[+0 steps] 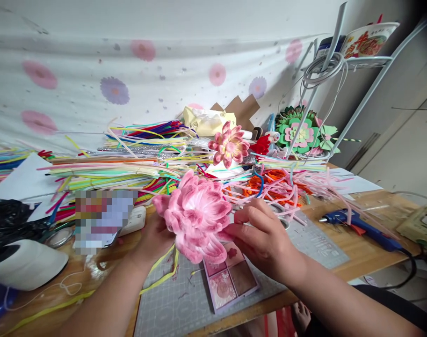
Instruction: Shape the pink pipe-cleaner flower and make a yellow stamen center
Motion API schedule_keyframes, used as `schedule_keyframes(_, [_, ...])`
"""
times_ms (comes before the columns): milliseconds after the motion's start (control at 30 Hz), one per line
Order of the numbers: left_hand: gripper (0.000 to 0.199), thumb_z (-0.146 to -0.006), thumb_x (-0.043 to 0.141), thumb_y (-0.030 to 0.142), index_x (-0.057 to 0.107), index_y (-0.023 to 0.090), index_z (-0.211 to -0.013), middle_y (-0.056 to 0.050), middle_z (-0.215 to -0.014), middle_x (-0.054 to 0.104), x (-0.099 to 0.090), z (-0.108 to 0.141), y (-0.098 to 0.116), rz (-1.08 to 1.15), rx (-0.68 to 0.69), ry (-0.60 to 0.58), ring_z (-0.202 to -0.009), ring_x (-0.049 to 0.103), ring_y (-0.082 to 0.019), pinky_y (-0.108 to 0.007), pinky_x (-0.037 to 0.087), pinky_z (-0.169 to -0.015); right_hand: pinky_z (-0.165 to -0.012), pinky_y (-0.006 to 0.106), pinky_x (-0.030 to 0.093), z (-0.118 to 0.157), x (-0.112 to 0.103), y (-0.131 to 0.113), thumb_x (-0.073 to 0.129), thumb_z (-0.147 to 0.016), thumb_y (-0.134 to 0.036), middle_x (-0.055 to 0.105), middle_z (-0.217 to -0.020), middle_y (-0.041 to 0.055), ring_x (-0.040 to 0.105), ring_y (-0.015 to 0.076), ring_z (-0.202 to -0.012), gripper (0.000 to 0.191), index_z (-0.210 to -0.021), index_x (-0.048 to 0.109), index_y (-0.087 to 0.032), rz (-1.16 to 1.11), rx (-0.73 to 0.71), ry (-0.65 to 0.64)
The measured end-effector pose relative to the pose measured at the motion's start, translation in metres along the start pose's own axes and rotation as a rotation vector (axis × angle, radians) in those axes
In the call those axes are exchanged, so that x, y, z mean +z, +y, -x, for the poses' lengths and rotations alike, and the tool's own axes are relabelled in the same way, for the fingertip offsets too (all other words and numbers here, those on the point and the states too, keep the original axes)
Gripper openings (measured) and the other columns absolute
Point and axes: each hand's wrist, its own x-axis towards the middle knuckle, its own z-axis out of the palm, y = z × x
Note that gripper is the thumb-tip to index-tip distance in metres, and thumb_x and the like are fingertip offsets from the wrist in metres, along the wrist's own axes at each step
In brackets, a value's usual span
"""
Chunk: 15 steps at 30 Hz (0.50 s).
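- Pink fuzzy flower (195,217) is at the centre of the frame
- Left hand (156,236) is at its lower left, fingers hidden behind the petals, so I cannot tell how far they close
- Right hand (264,234), fingers bent together, pinches a petal at its right edge
- Palette (230,280) lies on the grey mat (171,299), lower middle of the frame

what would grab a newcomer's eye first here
The large pink flower held up in the middle stands out first. Just behind it is a smaller pink and yellow flower, with long heaps of bright pipe cleaners spreading to the left. Toward the right, a blue glue gun lies on the wooden table.
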Motion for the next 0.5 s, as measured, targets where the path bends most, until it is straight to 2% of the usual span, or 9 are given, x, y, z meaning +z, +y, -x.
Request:
schedule_keyframes(133, [0.017, -0.064, 0.076, 0.037, 0.061, 0.028, -0.064, 0.002, -0.070, 0.066, 0.0025, -0.0014, -0.0019, 0.093, 0.055, -0.041, -0.069, 0.063, -0.019, -0.031, 0.055, -0.071, -0.067, 0.033, 0.039, -0.0003, -0.0011, -0.0023, 0.058, -0.086, -0.010, 0.058, -0.087, 0.0056, 0.047, 0.0177, -0.080, 0.010, -0.093, 0.061, -0.017, 0.013, 0.011, 0.004])
schedule_keyframes(333, [0.018, -0.063, 0.077, 0.038, 0.063, 0.027, -0.066, 0.001, -0.063, 0.064, 0.0028, -0.0013, -0.0028, 0.137, 0.061, -0.028, -0.063, 0.061, -0.018, -0.028, 0.053, -0.062, -0.068, 0.034, 0.039, 0.0042, -0.0015, -0.0037, 0.060, -0.086, -0.011, 0.056, -0.085, 0.0046, 0.046, 0.0178, -0.080, 0.011, -0.095, 0.061, -0.018, 0.033, -0.039, -0.004])
schedule_keyframes(500, [0.020, -0.063, 0.076, 0.041, 0.065, 0.026, -0.069, 0.001, -0.063, 0.066, 0.0034, -0.0004, 0.0012, 0.130, 0.076, -0.034, -0.067, 0.063, -0.020, -0.028, 0.052, -0.063, -0.071, 0.038, 0.039, 0.0032, -0.0056, -0.0031, 0.058, -0.086, -0.008, 0.057, -0.091, 0.0061, 0.047, 0.0193, -0.084, 0.014, -0.094, 0.062, -0.018, 0.083, -0.143, 0.011])
